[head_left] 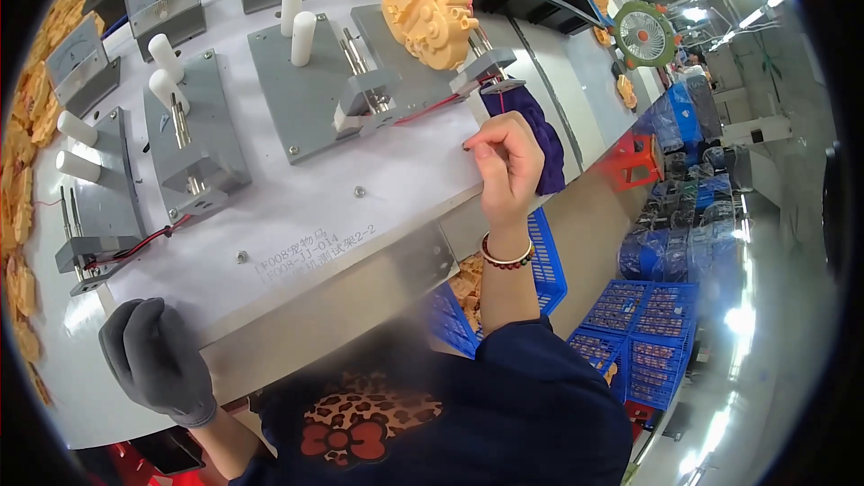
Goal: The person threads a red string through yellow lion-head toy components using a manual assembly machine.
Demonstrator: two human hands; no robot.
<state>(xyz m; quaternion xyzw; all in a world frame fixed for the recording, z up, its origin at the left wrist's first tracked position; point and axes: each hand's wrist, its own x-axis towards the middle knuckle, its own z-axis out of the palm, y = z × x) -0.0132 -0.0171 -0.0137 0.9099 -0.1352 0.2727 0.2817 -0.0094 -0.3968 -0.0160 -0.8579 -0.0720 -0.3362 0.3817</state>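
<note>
From the middle of the view, four stands (297, 130) run along the tabletop (297, 189) from nine o'clock to nearly twelve, meters (162, 0) behind them. A plastic part (423, 13) sits on the last stand; behind it, toward one o'clock, is a tray (540, 2). A cloth (551, 157) lies at two o'clock. Below the tabletop's near edge, between four and five, a basket (551, 261) holds more parts (468, 288); crates (661, 351) stand beyond it at four.
</note>
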